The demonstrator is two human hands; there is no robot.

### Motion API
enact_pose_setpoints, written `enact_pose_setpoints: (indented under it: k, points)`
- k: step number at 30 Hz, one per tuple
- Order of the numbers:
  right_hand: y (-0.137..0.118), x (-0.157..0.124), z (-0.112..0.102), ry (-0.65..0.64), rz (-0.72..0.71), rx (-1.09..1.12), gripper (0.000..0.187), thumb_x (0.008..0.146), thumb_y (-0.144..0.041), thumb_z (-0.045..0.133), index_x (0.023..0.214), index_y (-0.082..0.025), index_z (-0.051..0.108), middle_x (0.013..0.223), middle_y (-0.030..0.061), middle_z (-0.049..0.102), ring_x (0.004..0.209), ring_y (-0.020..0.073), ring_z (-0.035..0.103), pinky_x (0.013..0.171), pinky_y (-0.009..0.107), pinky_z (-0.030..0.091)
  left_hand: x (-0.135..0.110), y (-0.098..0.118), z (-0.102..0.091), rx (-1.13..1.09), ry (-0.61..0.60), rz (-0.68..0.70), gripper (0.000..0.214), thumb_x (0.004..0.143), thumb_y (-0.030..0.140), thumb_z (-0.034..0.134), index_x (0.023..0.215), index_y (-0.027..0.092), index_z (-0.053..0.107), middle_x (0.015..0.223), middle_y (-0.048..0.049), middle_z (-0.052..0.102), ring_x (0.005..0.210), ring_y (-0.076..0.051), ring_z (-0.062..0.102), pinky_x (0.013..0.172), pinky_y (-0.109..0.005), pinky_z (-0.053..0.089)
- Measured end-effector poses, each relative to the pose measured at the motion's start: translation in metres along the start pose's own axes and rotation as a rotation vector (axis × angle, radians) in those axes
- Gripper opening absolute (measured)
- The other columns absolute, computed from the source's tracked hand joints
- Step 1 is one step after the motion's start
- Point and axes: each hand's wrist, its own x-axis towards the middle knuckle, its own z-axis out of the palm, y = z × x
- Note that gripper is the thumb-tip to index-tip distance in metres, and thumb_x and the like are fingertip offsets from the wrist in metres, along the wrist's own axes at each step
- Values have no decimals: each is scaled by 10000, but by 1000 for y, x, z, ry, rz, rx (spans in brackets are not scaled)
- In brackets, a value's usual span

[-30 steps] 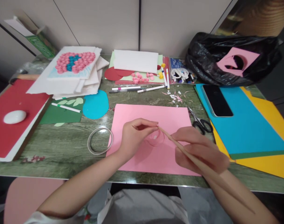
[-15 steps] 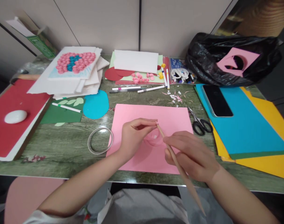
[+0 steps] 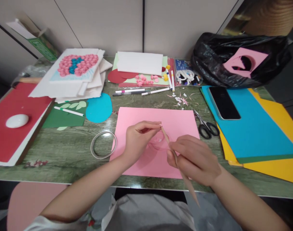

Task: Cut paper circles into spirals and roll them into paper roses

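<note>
My left hand (image 3: 134, 141) is closed in a pinch above a pink paper sheet (image 3: 134, 166). Between its fingertips is a small bit of pink paper, at the tip of a slender tan stick. The fingers of my right hand (image 3: 194, 157) wrap round this stick (image 3: 189, 186), whose far end widens and tapers to a point toward me. Below the fingertips a curled pink paper strip (image 3: 158, 146) hangs or lies over the sheet; whether it touches the sheet I cannot tell. Black-handled scissors (image 3: 206, 128) lie right of the sheet, a tape roll (image 3: 92, 149) at its left edge.
At right, a phone (image 3: 224, 102) lies on blue and yellow paper, with a black plastic bag (image 3: 209, 64) behind. Markers (image 3: 156, 91) and paper scraps (image 3: 181, 100) lie beyond the sheet. At left are a heart picture (image 3: 76, 65), a blue paper circle (image 3: 98, 108) and a white mouse (image 3: 17, 121).
My right hand has shifted slightly left, and the stick's lower end has swung left and up. My left hand keeps its pinch in nearly the same place.
</note>
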Motion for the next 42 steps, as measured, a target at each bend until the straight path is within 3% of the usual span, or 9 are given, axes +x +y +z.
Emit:
enact_pose_setpoints:
  k: [3, 7, 11, 14, 22, 32, 42]
  points:
    - [1, -1, 3, 21, -12, -19, 259, 735, -59, 635, 623, -216, 463, 695, 36, 658, 564, 128, 539, 475, 274, 452, 2, -2, 0, 5, 15, -7, 37, 694, 205, 709, 725, 189, 722, 846, -39, 738, 866, -176, 679, 850, -331, 526]
    - [3, -6, 5, -2, 91, 54, 226, 771, -112, 629, 652, -214, 466, 705, 45, 655, 591, 137, 558, 504, 286, 476, 4, -4, 0, -2, 31, -8, 40, 684, 198, 716, 722, 187, 721, 837, -34, 738, 837, -160, 680, 823, -305, 532]
    - [5, -10, 4, 22, 73, 89, 94, 808, -97, 557, 835, -187, 559, 825, 83, 680, 725, 170, 602, 598, 329, 527, 5, -4, -2, 13, 30, -8, 46, 690, 194, 710, 733, 181, 720, 841, -35, 737, 833, -157, 680, 815, -298, 534]
    - [7, -9, 3, -21, 98, 148, 169, 828, -78, 510, 943, -182, 579, 917, 88, 686, 823, 182, 620, 682, 342, 547, 6, -1, -3, 49, 41, -6, 51, 694, 185, 704, 742, 177, 720, 846, -38, 738, 832, -157, 681, 808, -294, 535]
    - [3, -7, -2, -84, 193, 179, 204, 871, -93, 446, 1009, -155, 583, 972, 107, 676, 943, 186, 631, 814, 330, 548, 8, -2, -5, 27, 82, 52, 56, 687, 185, 717, 742, 187, 728, 854, -34, 743, 833, -148, 687, 795, -271, 546]
    - [-3, -8, -1, -79, 337, 218, 183, 854, -127, 482, 1008, -168, 572, 927, 89, 691, 894, 178, 646, 782, 315, 557, 7, -3, -5, 18, 72, 78, 63, 699, 164, 708, 749, 192, 731, 867, -31, 743, 846, -143, 689, 798, -260, 554]
    - [-4, -6, 1, -67, 329, 180, 108, 849, -155, 507, 922, -189, 579, 801, 47, 705, 715, 157, 632, 680, 323, 541, 6, -4, -4, 11, 63, 76, 71, 693, 153, 711, 745, 196, 731, 850, -30, 741, 829, -143, 688, 792, -270, 554]
